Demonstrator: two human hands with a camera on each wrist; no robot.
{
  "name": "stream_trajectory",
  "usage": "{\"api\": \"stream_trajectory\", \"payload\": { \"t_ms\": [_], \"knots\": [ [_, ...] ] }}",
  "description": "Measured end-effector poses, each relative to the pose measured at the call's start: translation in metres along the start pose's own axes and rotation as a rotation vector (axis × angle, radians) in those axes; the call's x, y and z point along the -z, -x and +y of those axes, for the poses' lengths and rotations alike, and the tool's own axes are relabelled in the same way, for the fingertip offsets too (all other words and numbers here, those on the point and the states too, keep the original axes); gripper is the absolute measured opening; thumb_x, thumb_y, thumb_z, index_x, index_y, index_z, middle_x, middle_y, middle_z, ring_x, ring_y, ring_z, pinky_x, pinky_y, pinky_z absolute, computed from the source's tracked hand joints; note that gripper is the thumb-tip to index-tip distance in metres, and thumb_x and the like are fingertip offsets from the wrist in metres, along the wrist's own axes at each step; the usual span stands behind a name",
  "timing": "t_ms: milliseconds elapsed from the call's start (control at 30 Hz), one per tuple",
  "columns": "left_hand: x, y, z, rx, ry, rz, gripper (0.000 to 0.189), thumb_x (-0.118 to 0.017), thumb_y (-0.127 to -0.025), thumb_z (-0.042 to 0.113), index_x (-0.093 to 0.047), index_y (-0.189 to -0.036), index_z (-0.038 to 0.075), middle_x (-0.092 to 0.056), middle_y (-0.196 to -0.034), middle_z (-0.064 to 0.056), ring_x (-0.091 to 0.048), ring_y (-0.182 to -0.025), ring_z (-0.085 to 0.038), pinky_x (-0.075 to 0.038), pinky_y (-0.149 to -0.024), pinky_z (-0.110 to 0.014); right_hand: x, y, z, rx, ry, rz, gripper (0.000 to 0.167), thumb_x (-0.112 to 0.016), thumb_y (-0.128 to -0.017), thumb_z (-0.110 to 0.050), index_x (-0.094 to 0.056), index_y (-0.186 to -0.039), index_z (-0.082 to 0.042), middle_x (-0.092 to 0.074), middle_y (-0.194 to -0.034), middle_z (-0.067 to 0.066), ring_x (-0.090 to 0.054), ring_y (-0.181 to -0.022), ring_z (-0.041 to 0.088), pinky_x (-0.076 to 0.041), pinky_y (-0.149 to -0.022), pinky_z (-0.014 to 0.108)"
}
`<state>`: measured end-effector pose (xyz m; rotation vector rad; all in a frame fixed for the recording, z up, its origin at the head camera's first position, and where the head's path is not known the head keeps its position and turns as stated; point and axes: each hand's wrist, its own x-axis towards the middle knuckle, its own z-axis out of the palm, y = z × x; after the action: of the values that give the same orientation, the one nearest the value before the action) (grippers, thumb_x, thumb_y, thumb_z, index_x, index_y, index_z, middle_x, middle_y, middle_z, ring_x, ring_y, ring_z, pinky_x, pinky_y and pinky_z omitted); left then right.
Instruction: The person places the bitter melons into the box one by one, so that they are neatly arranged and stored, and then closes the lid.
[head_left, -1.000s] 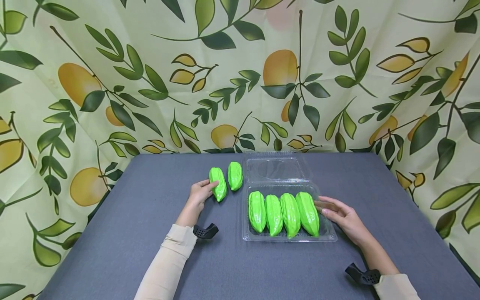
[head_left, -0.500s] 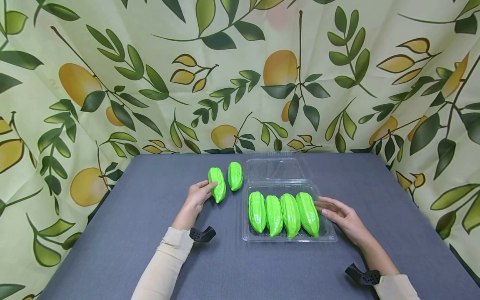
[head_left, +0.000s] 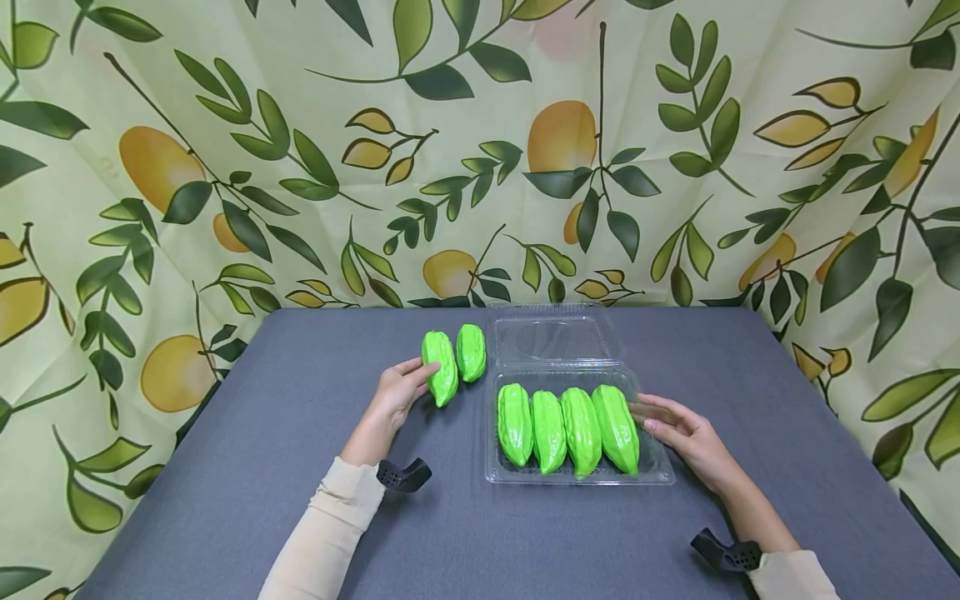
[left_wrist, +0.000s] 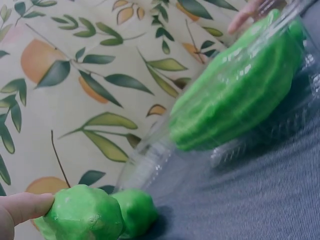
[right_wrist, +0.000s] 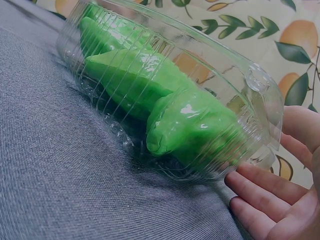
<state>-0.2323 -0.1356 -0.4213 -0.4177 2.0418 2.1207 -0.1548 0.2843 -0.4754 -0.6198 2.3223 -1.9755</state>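
My left hand (head_left: 397, 392) pinches a bright green, ridged bitter melon (head_left: 442, 375), thumb on its near side. Just right of it a second bitter melon (head_left: 471, 353) lies on the table. Several more bitter melons stand side by side in a clear plastic clamshell box (head_left: 495, 477), one of them at the box's right end (head_left: 615, 429). My right hand (head_left: 686, 433) is at the box's right side, its fingers (right_wrist: 260, 192) fairly straight against the wall. In the left wrist view, the thumb (left_wrist: 30, 206) touches the end of the held bitter melon (left_wrist: 82, 215).
The box's clear lid (head_left: 551, 337) is folded back flat toward the table's far edge. A grey cloth covers the table (head_left: 300, 433). Behind it hangs a curtain (head_left: 480, 108) printed with leaves and fruit. Both wrists carry black camera mounts (head_left: 405, 475).
My left hand's bitter melon shifts slightly left, then back right, closer to the loose one beside it. My right hand and the box stay put.
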Motion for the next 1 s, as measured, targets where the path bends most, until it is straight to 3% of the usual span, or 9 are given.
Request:
{"api": "stream_trajectory", "payload": {
  "t_ms": [233,400,667,1000],
  "knots": [
    [-0.004,0.007,0.005,-0.013,-0.008,-0.016,0.056,-0.061,-0.093,0.011,-0.04,-0.141,-0.009,-0.049,-0.142,-0.024,-0.058,-0.112,-0.018,-0.048,-0.109,-0.035,0.0,0.0,-0.001,-0.007,0.012,0.003,0.041,-0.048,-0.098,-0.001,-0.042,-0.139,0.006,-0.064,-0.122,-0.023,-0.062,-0.109,-0.008,-0.05,-0.085,0.007],
    [-0.007,0.012,0.007,-0.023,-0.015,-0.028,0.056,-0.061,-0.093,0.01,-0.039,-0.141,-0.01,-0.049,-0.141,-0.025,-0.059,-0.108,-0.017,-0.049,-0.107,-0.034,0.0,-0.001,-0.001,0.006,-0.011,-0.002,0.041,-0.047,-0.098,0.001,-0.041,-0.139,0.007,-0.065,-0.123,-0.021,-0.062,-0.11,-0.007,-0.051,-0.086,0.007],
    [-0.013,0.019,0.009,-0.048,-0.031,-0.042,0.053,-0.062,-0.093,0.01,-0.044,-0.138,-0.009,-0.053,-0.134,-0.027,-0.062,-0.094,-0.008,-0.056,-0.092,-0.023,0.0,-0.001,0.0,0.001,-0.001,-0.001,0.041,-0.048,-0.098,0.0,-0.041,-0.138,0.007,-0.065,-0.122,-0.021,-0.062,-0.109,-0.007,-0.051,-0.086,0.007],
    [-0.02,0.03,0.012,-0.065,-0.047,-0.09,0.052,-0.061,-0.093,0.01,-0.044,-0.137,-0.011,-0.055,-0.132,-0.029,-0.064,-0.098,-0.012,-0.056,-0.096,-0.029,0.0,0.0,0.0,-0.008,0.002,0.002,0.041,-0.048,-0.098,-0.001,-0.042,-0.139,0.006,-0.064,-0.122,-0.022,-0.062,-0.11,-0.007,-0.05,-0.086,0.007]
  ]
}}
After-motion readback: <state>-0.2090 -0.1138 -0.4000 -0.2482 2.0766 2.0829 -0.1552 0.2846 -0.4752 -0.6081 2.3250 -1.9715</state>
